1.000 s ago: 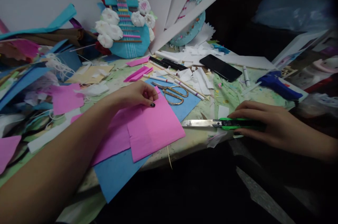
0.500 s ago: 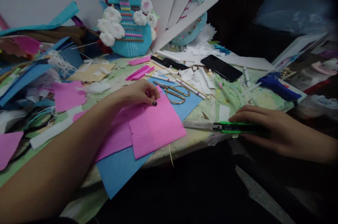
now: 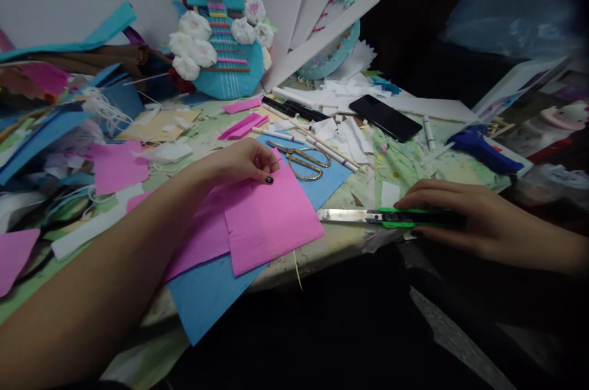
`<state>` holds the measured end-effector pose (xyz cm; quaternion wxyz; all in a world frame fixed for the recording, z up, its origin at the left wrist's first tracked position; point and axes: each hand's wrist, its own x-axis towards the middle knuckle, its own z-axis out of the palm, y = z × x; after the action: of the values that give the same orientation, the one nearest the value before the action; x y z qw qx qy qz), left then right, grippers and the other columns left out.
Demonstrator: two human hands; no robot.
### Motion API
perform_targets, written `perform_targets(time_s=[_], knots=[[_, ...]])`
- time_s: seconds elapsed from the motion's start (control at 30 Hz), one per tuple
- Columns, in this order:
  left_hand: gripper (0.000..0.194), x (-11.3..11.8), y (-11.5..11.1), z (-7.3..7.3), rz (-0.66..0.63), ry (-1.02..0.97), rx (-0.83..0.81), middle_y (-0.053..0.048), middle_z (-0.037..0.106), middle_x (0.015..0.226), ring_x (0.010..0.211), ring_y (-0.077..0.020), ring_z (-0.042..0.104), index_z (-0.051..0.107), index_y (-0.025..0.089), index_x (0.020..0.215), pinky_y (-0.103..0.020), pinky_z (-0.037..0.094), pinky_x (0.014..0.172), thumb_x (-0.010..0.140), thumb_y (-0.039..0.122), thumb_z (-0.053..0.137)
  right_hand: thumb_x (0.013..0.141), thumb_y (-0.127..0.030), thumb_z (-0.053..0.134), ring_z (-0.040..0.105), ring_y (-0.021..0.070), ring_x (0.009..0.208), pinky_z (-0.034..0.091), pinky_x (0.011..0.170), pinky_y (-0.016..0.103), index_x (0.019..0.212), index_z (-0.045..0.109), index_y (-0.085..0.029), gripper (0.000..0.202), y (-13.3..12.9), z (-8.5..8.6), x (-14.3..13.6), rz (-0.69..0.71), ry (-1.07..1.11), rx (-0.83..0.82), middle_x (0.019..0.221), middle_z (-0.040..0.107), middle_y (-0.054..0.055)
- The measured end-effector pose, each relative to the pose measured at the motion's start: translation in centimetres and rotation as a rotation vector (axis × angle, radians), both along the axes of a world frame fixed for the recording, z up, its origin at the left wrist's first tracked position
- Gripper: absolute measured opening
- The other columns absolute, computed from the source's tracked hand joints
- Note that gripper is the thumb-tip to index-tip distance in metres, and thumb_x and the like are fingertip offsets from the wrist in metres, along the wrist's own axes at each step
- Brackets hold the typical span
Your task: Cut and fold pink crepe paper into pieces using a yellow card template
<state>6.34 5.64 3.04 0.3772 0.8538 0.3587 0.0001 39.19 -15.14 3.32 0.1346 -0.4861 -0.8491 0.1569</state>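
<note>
My left hand (image 3: 257,163) rests at the top edge of a folded pink sheet (image 3: 271,218), its fingers curled together on the paper. A second pink sheet (image 3: 202,237) and a blue sheet (image 3: 207,298) lie beneath. My right hand (image 3: 442,212) is wrapped round a green and black utility knife (image 3: 400,218). The knife's long blade (image 3: 350,216) points left, its tip close to the pink sheet's right corner. Gold-handled scissors (image 3: 306,163) lie on the blue paper just right of my left hand.
Behind are pens (image 3: 294,110), white paper scraps (image 3: 354,135), a black phone (image 3: 385,118) and a blue glue gun (image 3: 488,148). A blue paper guitar (image 3: 230,68) with white flowers stands at the back. Paper, string and pink scraps (image 3: 120,166) crowd the left side.
My right hand and the knife have shifted very slightly up and left, and the blade now catches the light. My left hand and the pink sheet look the same.
</note>
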Motion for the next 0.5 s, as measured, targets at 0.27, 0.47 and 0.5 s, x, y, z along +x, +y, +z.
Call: perform_targets(time_s=[0.27,0.47,0.5], knots=[[0.014,0.1,-0.3,0.3,-0.015,-0.010,-0.031,0.002,0.054,0.057,0.052,-0.0085,0.046,0.064,0.014,0.076,-0.023,0.033,0.051,0.066,0.023,0.068,0.089,-0.029,0.056,0.061,0.0145,0.095,0.052,0.078,0.028,0.117,0.055,-0.028,0.028,0.5,0.2,-0.2,0.039,-0.024,-0.022,0.108,0.061,0.002],[0.012,0.2,-0.8,0.3,-0.033,0.011,-0.066,0.002,0.058,0.055,0.051,-0.0099,0.051,0.064,0.015,0.075,-0.023,0.036,0.052,0.064,0.020,0.068,0.087,-0.028,0.057,0.063,0.0176,0.096,0.054,0.078,0.029,0.117,0.058,-0.029,0.030,-0.3,0.1,-0.9,0.005,0.011,-0.078,0.110,0.062,0.004],[0.012,0.2,-0.9,0.3,-0.029,0.010,-0.062,0.002,0.058,0.055,0.051,-0.0101,0.051,0.064,0.016,0.075,-0.023,0.036,0.052,0.064,0.020,0.067,0.087,-0.028,0.057,0.063,0.0185,0.096,0.054,0.078,0.029,0.117,0.058,-0.029,0.030,-0.5,0.0,-1.0,-0.006,0.016,-0.075,0.111,0.062,0.005]])
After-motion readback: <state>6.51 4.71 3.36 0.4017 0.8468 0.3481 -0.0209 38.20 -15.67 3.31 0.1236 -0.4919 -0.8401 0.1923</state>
